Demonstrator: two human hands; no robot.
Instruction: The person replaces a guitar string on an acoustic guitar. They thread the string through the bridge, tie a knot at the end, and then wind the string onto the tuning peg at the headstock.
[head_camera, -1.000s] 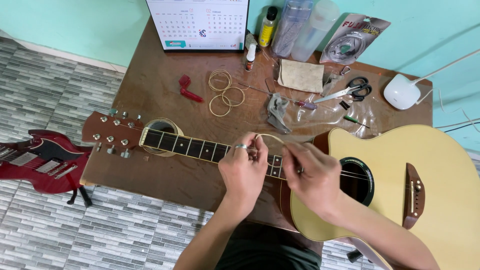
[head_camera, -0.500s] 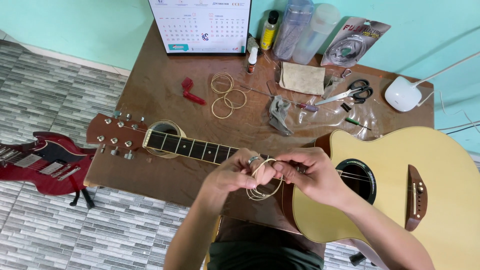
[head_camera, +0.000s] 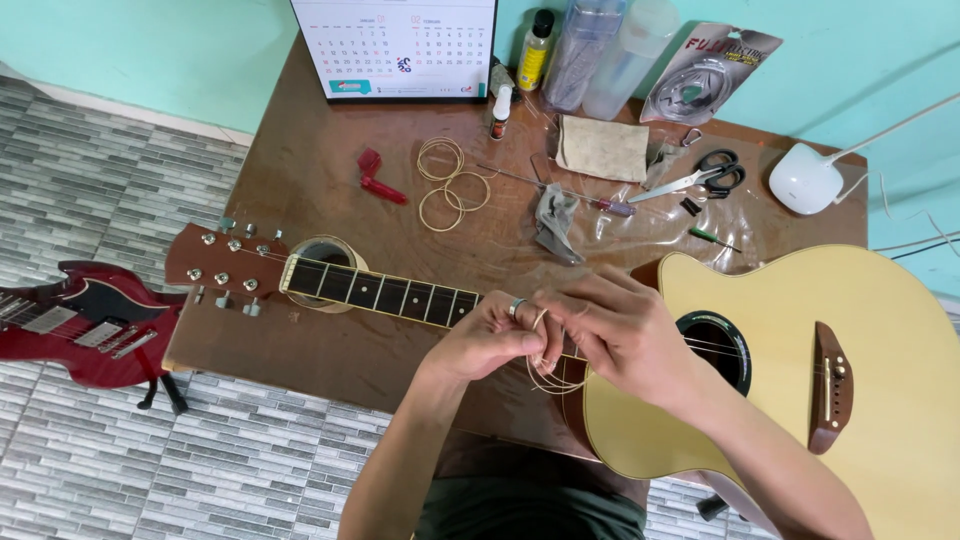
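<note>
An acoustic guitar (head_camera: 800, 350) lies across the brown table, its dark fretboard (head_camera: 380, 292) and headstock (head_camera: 225, 265) pointing left. Over the upper frets, my left hand (head_camera: 490, 340), with a ring on one finger, and my right hand (head_camera: 620, 335) meet and both pinch a coiled guitar string (head_camera: 550, 378). The coil's loops hang just below my fingers. One thin string runs from my hands over the soundhole (head_camera: 715, 350) toward the bridge (head_camera: 830, 385).
More coiled strings (head_camera: 445, 185), a red string winder (head_camera: 375, 178), a grey rag (head_camera: 552, 222), a cloth (head_camera: 602, 150), scissors (head_camera: 700, 178), a screwdriver (head_camera: 600, 205), bottles (head_camera: 535, 50), a calendar (head_camera: 395, 48) and a white lamp base (head_camera: 803, 180) lie behind. A red electric guitar (head_camera: 80, 325) stands left.
My hands drew closer together and shifted slightly right. The string loop, first held up open between them, now hangs as a tighter coil under my fingers.
</note>
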